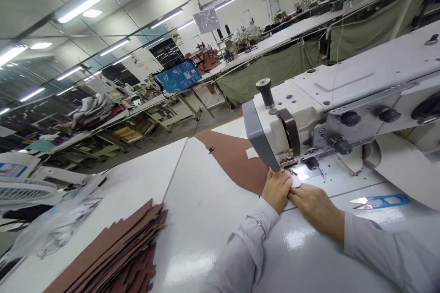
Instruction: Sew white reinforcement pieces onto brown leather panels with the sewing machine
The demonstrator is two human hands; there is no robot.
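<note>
A brown leather-like panel (pixel 237 165) lies flat on the table, its near end running to the needle area of a sewing machine (pixel 266 130). My left hand (pixel 277 191) is closed at that end of the panel, fingers bent and pressed together just below the presser foot (pixel 292 171). My right hand (pixel 318 206) meets it from the right, its fingertips closed at a small pale piece of material (pixel 295 181). The fingers partly cover the edge there. Whether the pale piece belongs to the brown panel, I cannot tell.
Blue-handled thread snips (pixel 381 201) rest right of my hands. At the front left lies a stack of brown cut pieces (pixel 117 256). Clear plastic (pixel 65 224) and a white fan (pixel 27 192) stand further left. Pale material (pixel 405 165) curves beneath the machine arm.
</note>
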